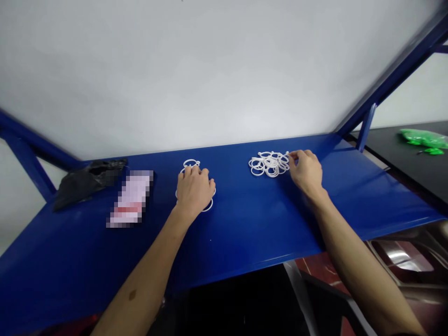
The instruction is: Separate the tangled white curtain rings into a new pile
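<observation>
My left hand rests palm down over several white plastic rings, its fingers spread and slightly bent. A white ring pokes out beyond the fingertips, and parts of others show at the sides of the hand; the palm hides the rest. To the right lies a tangled pile of white rings, each seeming to have a small knob. At the pile's right edge, my right hand has thumb and forefinger pinched together on a white ring. Both groups lie on the blue tabletop.
A black plastic bag and a blurred-out pink and white item lie at left. Blue frame bars slope up at both sides, with a pale wall behind. On a dark table at right sits a bag of green pieces. A brown chair stands below right.
</observation>
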`<state>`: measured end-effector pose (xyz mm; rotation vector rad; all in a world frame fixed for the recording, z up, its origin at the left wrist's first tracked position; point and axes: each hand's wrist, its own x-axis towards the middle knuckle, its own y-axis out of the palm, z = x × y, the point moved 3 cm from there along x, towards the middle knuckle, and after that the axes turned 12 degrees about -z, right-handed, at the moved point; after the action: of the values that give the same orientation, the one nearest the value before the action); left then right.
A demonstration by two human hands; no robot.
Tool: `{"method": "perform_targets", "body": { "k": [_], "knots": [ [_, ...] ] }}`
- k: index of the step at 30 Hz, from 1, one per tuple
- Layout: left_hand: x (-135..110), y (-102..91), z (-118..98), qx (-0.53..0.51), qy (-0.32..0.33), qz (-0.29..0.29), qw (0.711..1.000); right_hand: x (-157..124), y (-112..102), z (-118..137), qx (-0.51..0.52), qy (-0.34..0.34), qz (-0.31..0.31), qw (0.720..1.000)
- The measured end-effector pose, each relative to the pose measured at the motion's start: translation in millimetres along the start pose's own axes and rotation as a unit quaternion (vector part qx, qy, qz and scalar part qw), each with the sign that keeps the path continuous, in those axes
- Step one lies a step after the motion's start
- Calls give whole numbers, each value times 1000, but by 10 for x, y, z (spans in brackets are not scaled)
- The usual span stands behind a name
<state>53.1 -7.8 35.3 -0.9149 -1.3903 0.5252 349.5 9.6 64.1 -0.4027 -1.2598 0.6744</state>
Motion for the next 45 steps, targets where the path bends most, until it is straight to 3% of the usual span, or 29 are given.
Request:
{"method": "perform_targets", "body": {
  "k": [4,8,11,14,17,20,25,30,35,41,45],
  "knots": [
    [-7,69,139,-38,-26,7,999,41,157,-478,-81,81,68,991],
    [-13,103,155,-77,-9,3,997,35,227,-544,-76,111,121,983],
    [0,102,138,-100,-6,-7,995,42,207,-477,-73,112,120,984],
    [35,74,105,-125,-28,-13,992,52,174,-409,-57,83,70,993],
    [78,25,43,-162,-63,-7,985,34,142,-285,5,24,3,1000],
    [117,-59,-55,-227,-76,-21,971,-44,115,-57,107,-48,-7,993],
    [121,-204,-263,-307,-31,-44,950,-293,105,387,292,-99,117,944],
    [5,-240,-469,-315,71,-60,945,-514,147,629,425,-1,238,873],
    [-108,-183,-557,-293,116,-62,947,-595,175,729,496,90,290,813],
    [-99,-178,-496,-235,37,-104,966,-536,120,730,472,51,246,845],
    [-73,-132,-470,-279,-3,-46,959,-533,113,729,469,41,224,854]
  ]
}}
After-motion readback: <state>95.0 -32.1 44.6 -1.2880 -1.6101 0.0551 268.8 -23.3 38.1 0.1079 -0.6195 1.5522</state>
